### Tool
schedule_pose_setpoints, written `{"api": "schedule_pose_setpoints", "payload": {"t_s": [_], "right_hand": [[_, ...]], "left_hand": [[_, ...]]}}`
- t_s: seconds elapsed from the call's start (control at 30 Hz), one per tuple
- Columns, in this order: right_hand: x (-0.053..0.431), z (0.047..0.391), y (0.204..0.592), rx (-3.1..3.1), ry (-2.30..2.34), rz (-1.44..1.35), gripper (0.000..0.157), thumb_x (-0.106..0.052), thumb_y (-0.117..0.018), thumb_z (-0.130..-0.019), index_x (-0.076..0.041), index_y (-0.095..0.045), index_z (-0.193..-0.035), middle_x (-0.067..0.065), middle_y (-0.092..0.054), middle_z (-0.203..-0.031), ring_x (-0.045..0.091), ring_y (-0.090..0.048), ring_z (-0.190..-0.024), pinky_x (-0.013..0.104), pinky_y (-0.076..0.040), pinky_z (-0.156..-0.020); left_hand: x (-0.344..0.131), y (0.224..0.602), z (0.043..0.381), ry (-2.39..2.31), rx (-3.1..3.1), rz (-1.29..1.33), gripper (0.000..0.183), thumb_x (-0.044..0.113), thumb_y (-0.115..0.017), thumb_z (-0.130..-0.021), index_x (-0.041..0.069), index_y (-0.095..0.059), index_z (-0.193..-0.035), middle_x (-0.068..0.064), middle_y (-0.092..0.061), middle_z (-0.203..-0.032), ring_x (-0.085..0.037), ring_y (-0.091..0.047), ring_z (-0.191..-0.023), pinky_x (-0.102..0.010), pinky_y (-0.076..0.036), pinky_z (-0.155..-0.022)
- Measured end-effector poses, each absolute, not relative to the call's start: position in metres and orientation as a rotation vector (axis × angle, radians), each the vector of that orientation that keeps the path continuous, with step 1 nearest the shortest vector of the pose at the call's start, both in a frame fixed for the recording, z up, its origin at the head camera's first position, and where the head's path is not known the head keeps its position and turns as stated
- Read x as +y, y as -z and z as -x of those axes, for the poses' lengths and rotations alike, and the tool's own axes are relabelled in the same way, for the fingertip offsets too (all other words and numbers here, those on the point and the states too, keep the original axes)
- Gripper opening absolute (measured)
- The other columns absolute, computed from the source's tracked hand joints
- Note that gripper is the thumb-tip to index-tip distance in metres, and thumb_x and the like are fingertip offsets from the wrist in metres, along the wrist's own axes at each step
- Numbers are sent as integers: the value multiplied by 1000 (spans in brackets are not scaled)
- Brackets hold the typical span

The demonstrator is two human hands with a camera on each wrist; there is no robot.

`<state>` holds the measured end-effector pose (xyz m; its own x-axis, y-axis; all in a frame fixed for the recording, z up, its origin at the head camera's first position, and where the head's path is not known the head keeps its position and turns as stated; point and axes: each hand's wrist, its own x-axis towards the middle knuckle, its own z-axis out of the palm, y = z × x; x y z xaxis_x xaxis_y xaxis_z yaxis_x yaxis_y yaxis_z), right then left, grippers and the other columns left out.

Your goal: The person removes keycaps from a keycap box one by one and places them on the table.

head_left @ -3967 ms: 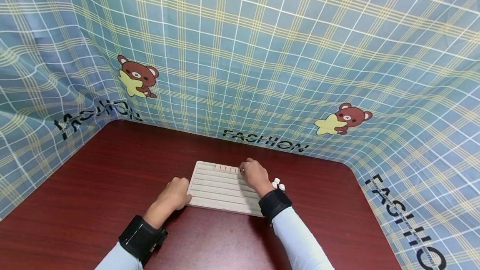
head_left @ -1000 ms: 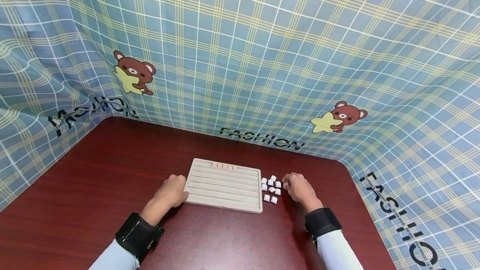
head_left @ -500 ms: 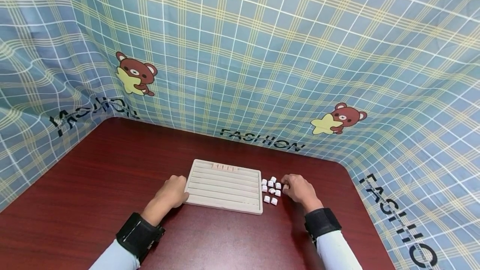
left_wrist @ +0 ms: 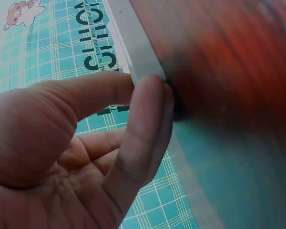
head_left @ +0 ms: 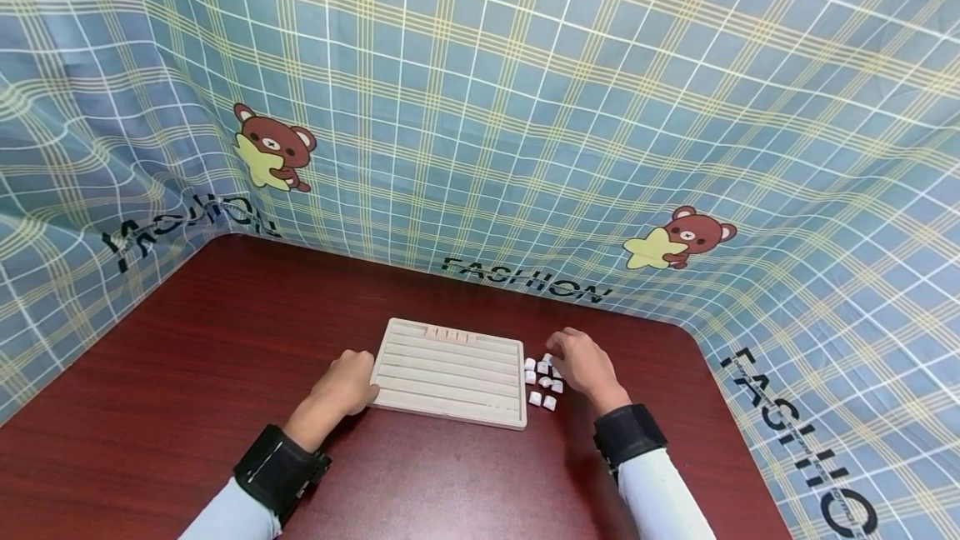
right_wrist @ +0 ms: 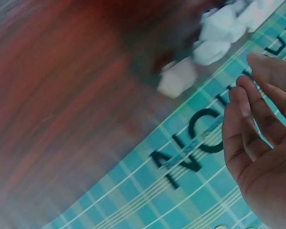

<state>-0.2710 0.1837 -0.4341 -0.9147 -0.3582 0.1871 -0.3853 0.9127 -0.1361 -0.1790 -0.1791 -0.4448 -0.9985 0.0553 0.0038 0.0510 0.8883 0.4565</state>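
Note:
A cream ridged board (head_left: 450,382) lies on the table, with a row of small pinkish pieces (head_left: 450,334) in its farthest groove. My left hand (head_left: 345,386) grips the board's left edge; in the left wrist view, thumb and fingers pinch its pale rim (left_wrist: 139,43). My right hand (head_left: 585,363) hovers at the far right of a cluster of small white keycap-like pieces (head_left: 536,398), partly covering some of them. In the right wrist view its fingers (right_wrist: 232,138) are loosely bent, nothing visible between them, with several white pieces (right_wrist: 178,78) beyond the fingertips.
The dark red-brown table (head_left: 465,482) stretches around the board on all sides. A blue plaid curtain (head_left: 450,148) with printed bears and lettering borders the table's back and sides.
My right hand went from the board's back row to the right of the white pieces, then just now rose and shifted left over them. My left hand keeps its grip on the board.

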Motion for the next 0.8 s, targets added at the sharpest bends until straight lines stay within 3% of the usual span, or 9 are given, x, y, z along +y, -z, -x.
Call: {"api": "schedule_pose_setpoints", "payload": {"t_s": [0.3,0.6,0.8], "right_hand": [[140,276,430,-2875,-363,-733,18,-8,-73,-85,-7,-72,-102,8,-66,-98,20,-64,-83,36,-54,-71],[106,279,438,-2853,-411,-866,21,-6,-71,-86,-5,-71,-107,10,-67,-100,24,-68,-92,38,-56,-77],[89,282,442,-2769,-480,-948,16,-1,-67,-87,-3,-71,-103,11,-67,-97,23,-68,-86,36,-56,-72]], "left_hand": [[-180,447,181,-733,3036,-63,11,4,-69,-78,-3,-61,-77,-13,-60,-72,-19,-49,-61,-35,-45,-55],[-179,447,181,-725,3042,-58,11,3,-70,-78,-3,-61,-77,-16,-61,-73,-20,-51,-61,-36,-46,-54],[-179,448,181,-723,3035,-53,11,3,-69,-78,-3,-60,-77,-13,-58,-71,-20,-49,-61,-35,-45,-54]]}}
